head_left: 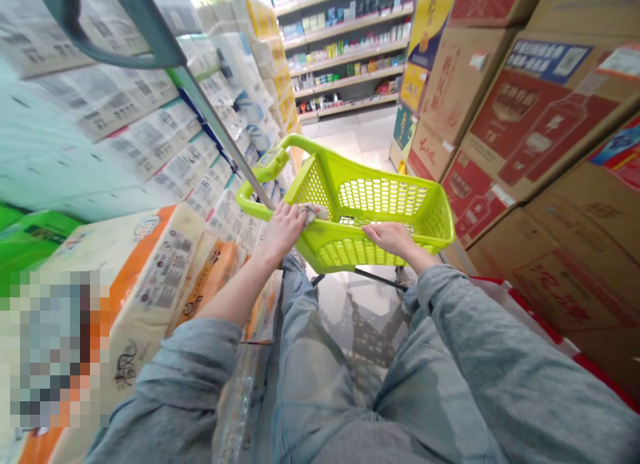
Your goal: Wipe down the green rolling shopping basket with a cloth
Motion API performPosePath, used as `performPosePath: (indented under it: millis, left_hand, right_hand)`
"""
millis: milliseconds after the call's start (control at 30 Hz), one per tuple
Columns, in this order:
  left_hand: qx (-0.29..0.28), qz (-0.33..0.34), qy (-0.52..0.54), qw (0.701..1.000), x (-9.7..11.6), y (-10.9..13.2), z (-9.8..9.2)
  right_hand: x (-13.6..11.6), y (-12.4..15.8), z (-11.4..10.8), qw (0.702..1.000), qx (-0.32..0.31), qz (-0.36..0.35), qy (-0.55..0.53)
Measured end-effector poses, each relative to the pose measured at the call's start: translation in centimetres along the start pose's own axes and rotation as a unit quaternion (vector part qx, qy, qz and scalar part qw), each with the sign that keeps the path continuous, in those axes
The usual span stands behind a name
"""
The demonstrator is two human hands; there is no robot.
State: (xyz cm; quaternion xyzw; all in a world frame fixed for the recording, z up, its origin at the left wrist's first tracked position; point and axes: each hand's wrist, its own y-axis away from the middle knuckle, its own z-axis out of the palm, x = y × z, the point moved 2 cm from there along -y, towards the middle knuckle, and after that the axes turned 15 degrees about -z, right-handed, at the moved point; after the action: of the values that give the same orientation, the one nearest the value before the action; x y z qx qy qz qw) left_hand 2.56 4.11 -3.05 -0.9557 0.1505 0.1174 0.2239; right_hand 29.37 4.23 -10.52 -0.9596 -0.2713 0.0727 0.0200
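A lime-green plastic shopping basket (pixel 400 211) on wheels stands on the shiny floor in front of me. My left hand (pixel 283 229) is closed on a crumpled grey cloth (pixel 313 213) and presses it against the near left corner of the basket's rim. On the near rim to the right rests my right hand (pixel 393 237), palm down, fingers stretched over the edge. The basket looks empty inside. Its looped handle (pixel 265 177) juts out to the left.
Stacked packs of toilet paper (pixel 150 264) line the left side, with a grey metal bar (pixel 200 97) slanting across them. Brown and red cartons (pixel 540 131) are piled on the right. Stocked shelves (pixel 350 51) stand at the aisle's far end.
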Motion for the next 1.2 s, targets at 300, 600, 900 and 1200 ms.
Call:
performPosePath:
  millis: [300,600,900,1200]
  left_hand:
    - [-0.037,0.001,-0.045,0.998,0.4,-1.3,-0.1]
    - [-0.032,-0.013,-0.026,0.999,1.0,-2.3,0.3]
    - [0.011,-0.003,-0.031,0.999,0.8,-2.8,1.5]
    - [0.024,-0.025,0.018,0.999,0.5,-2.9,2.3]
  right_hand:
    - [0.0,0.0,-0.4,1.0,0.005,0.001,-0.016]
    - [0.4,0.0,-0.6,1.0,0.002,0.006,-0.008]
    - [0.9,-0.5,-0.4,1.0,-0.003,0.009,0.01]
    - [1.0,-1.2,-0.4,0.999,-0.019,0.011,0.023]
